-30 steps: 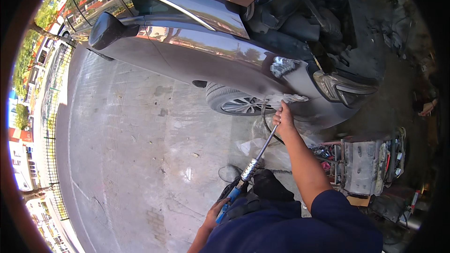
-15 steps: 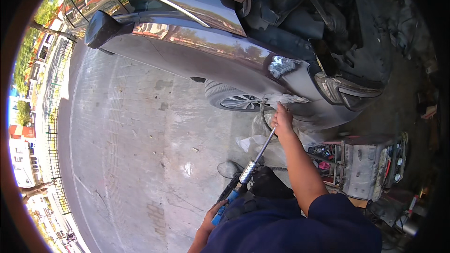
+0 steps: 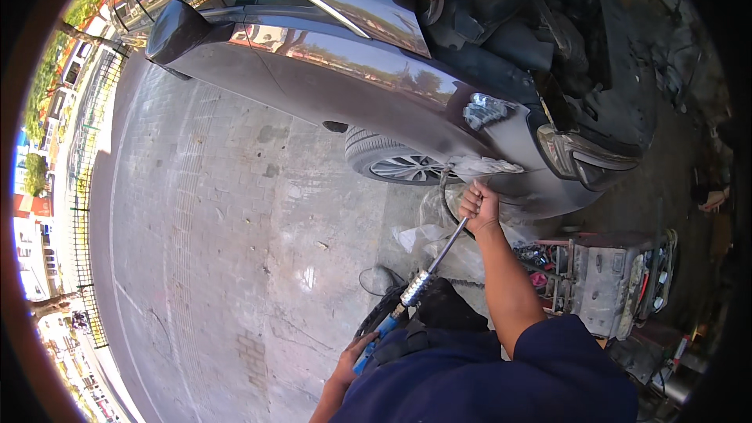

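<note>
Just right of the centre of the frame, the right hand (image 3: 479, 205) is closed in a fist around the upper end of a long tool (image 3: 448, 249). The tool slants down and left from there, through a ribbed silver sleeve (image 3: 417, 288) to a blue handle (image 3: 385, 327) at the lower centre. The left hand (image 3: 352, 356) curls its fingers over that handle; its palm side is hidden. The right hand is near a pale, rough patch (image 3: 486, 165) on the car (image 3: 337, 82), just below it in the frame; whether the tool's tip touches the car cannot be told. A dark hose (image 3: 446, 202) hangs beside the fist, close to the wheel (image 3: 407, 167). A grey shoe (image 3: 379, 280) stands on the floor (image 3: 235, 251), left of the sleeve. At the right lies a cluttered cart (image 3: 601, 280).
</note>
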Demonstrator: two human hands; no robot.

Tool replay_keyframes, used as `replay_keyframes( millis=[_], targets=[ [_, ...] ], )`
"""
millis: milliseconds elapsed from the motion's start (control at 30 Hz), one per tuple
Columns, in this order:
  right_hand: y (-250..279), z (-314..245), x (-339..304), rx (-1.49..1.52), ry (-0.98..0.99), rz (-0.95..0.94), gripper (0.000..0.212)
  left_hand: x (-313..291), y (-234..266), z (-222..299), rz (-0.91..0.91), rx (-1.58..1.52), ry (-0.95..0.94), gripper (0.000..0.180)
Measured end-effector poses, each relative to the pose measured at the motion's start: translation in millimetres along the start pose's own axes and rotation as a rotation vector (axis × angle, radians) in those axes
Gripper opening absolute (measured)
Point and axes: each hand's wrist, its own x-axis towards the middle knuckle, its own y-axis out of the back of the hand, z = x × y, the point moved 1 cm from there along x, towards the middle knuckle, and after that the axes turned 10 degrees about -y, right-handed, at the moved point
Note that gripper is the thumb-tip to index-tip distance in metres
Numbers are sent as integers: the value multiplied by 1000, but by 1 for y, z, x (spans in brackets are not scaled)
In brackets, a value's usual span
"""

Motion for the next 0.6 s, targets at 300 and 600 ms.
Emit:
replay_keyframes(
  millis=[300,600],
  targets=[
    [-25,30,34,-95,33,376,27,-8,-3,-26,38,-58,28,84],
    [-24,40,62,-178,39,438,26,-5,-6,-24,36,-58,38,91]
  ],
)
